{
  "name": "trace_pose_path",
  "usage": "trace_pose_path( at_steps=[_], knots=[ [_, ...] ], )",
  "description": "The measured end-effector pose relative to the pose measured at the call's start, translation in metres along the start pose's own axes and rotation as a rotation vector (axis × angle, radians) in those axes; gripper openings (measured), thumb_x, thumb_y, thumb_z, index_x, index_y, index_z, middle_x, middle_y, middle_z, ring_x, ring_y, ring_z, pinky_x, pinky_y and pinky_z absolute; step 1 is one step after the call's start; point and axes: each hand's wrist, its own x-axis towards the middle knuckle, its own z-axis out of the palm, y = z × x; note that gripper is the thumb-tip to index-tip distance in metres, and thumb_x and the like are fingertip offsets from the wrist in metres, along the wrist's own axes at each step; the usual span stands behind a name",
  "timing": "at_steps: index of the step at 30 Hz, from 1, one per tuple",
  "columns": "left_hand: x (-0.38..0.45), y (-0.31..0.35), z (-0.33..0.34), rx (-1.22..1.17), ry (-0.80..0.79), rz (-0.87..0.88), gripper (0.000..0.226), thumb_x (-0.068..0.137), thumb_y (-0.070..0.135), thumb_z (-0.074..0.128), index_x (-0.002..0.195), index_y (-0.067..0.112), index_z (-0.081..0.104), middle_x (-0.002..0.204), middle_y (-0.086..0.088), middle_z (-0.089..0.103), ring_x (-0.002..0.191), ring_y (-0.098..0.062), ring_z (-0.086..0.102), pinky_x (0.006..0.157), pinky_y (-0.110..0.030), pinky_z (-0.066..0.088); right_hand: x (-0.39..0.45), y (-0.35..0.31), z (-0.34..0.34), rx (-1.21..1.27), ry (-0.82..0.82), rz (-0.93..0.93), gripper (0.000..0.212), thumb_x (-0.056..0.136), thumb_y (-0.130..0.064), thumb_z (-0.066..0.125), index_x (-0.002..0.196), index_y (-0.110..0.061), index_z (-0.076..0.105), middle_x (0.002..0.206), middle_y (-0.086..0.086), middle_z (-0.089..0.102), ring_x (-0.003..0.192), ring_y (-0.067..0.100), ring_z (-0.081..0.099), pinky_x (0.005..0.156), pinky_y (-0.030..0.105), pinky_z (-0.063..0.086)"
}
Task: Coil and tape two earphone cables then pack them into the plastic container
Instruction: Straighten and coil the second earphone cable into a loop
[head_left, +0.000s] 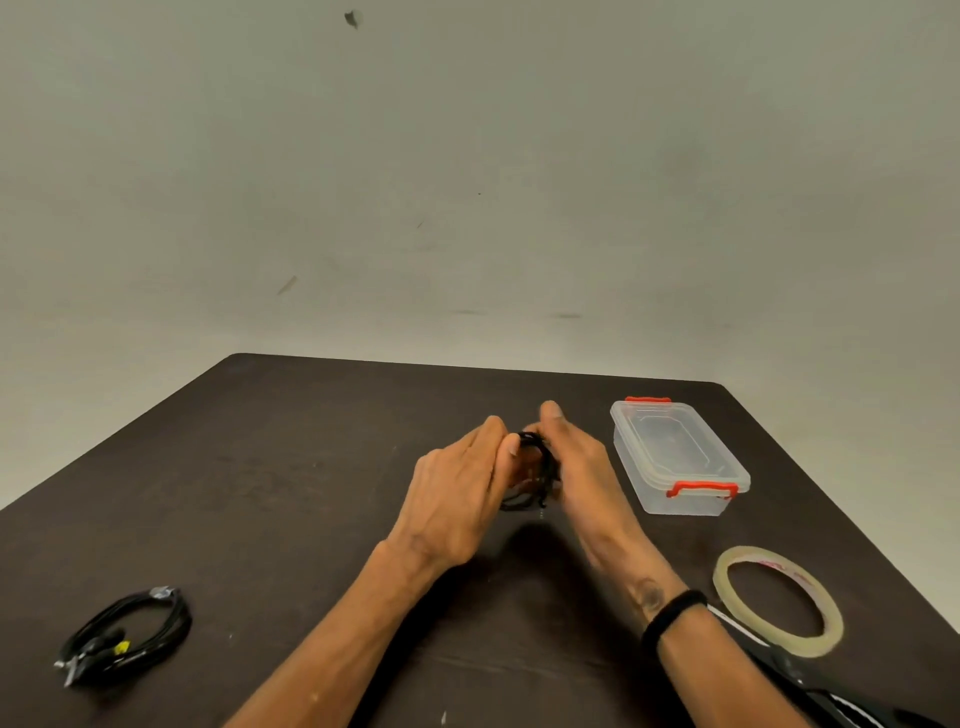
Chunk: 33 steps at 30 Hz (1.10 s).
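Both hands hold a small black earphone cable coil (535, 462) above the middle of the dark table. My left hand (457, 493) pinches its left side and my right hand (576, 467) grips its right side; much of the coil is hidden between the fingers. A second coiled black cable (130, 634), bound with a bit of tape, lies at the near left. The clear plastic container (675, 457) with red clips stands closed to the right of my hands. A roll of clear tape (779, 597) lies flat at the near right.
A dark tool, likely scissors (810, 680), lies partly under my right forearm at the near right edge. The dark table (291, 467) ends at a plain wall behind. A black band sits on my right wrist.
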Motion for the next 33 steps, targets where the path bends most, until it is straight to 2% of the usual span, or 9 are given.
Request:
trace_pose_path(
  at_steps=[3,5,8,14,19,23,26,29,33],
  knots=[
    [0.001,-0.021,0.003,0.072,-0.045,-0.009,0.038,0.108,0.042,0.025,0.096,0.016,0.049,0.074,0.013,0.045,0.061,-0.013,0.042,0.057,-0.040,0.045,0.000,-0.003,-0.011,-0.301,-0.116,-0.127,0.031,0.105,-0.048,0.055,0.109,-0.024,0.076,0.099,-0.007,0.080,0.101,0.009,0.075,0.097,0.038,0.059],
    [0.002,-0.023,0.002,0.093,-0.053,-0.017,0.035,0.110,0.046,0.022,0.092,0.023,0.041,0.069,0.014,0.044,0.056,-0.014,0.045,0.054,-0.039,0.047,0.003,-0.004,-0.018,-0.355,-0.164,-0.132,0.019,0.103,-0.036,0.065,0.117,-0.029,0.076,0.104,-0.011,0.080,0.105,0.006,0.074,0.098,0.037,0.059],
    [0.001,-0.025,0.001,0.106,-0.099,-0.011,0.032,0.110,0.049,0.019,0.091,0.029,0.034,0.067,0.011,0.043,0.056,-0.017,0.049,0.055,-0.043,0.049,0.007,-0.002,-0.028,-0.488,-0.185,-0.148,0.020,0.101,-0.027,0.070,0.119,-0.032,0.077,0.102,-0.014,0.080,0.103,0.003,0.074,0.095,0.032,0.058],
    [0.001,-0.026,0.001,0.002,-0.142,-0.016,0.031,0.111,0.047,0.026,0.088,0.027,0.037,0.058,0.006,0.044,0.052,-0.018,0.045,0.053,-0.042,0.044,0.009,-0.001,-0.037,-0.418,-0.231,-0.099,0.016,0.103,-0.017,0.067,0.115,-0.018,0.077,0.094,-0.002,0.082,0.071,0.002,0.070,0.061,0.024,0.054],
    [0.005,-0.032,-0.006,-0.141,-0.029,-0.092,0.051,0.109,0.052,0.029,0.068,0.024,0.043,0.053,0.004,0.048,0.049,-0.018,0.049,0.051,-0.036,0.039,0.010,-0.001,-0.042,-0.331,-0.292,-0.066,0.016,0.101,-0.010,0.067,0.113,-0.008,0.077,0.094,0.007,0.082,0.081,0.014,0.076,0.068,0.030,0.060],
    [0.008,-0.044,-0.007,-0.030,0.027,-0.126,0.060,0.105,0.061,0.037,0.059,0.022,0.037,0.047,0.004,0.040,0.046,-0.017,0.042,0.049,-0.031,0.033,0.010,0.002,-0.042,-0.302,-0.347,-0.030,0.017,0.101,-0.009,0.068,0.114,-0.004,0.076,0.096,0.009,0.082,0.086,0.018,0.078,0.070,0.028,0.061],
    [0.009,-0.047,-0.007,-0.004,0.014,-0.105,0.048,0.105,0.059,0.038,0.070,0.028,0.049,0.054,0.006,0.047,0.053,-0.015,0.048,0.053,-0.030,0.039,0.010,0.001,-0.041,-0.273,-0.371,-0.025,0.018,0.100,-0.009,0.068,0.115,-0.003,0.076,0.097,0.011,0.082,0.088,0.020,0.079,0.071,0.028,0.062],
    [0.009,-0.051,-0.005,-0.181,-0.066,-0.100,0.029,0.107,0.046,0.041,0.098,0.031,0.064,0.075,0.004,0.064,0.071,-0.017,0.058,0.069,-0.039,0.048,0.010,0.000,-0.041,-0.200,-0.325,-0.035,0.017,0.099,-0.008,0.069,0.114,-0.004,0.076,0.097,0.013,0.082,0.084,0.022,0.078,0.071,0.030,0.062],
    [0.008,-0.048,0.001,-0.416,-0.187,-0.191,0.024,0.110,0.038,0.044,0.111,0.030,0.067,0.092,0.003,0.070,0.085,-0.020,0.065,0.080,-0.044,0.052,0.009,-0.003,-0.042,-0.117,-0.242,-0.053,0.016,0.098,-0.008,0.070,0.112,-0.004,0.076,0.096,0.014,0.082,0.082,0.023,0.077,0.070,0.027,0.062]
  ],
)
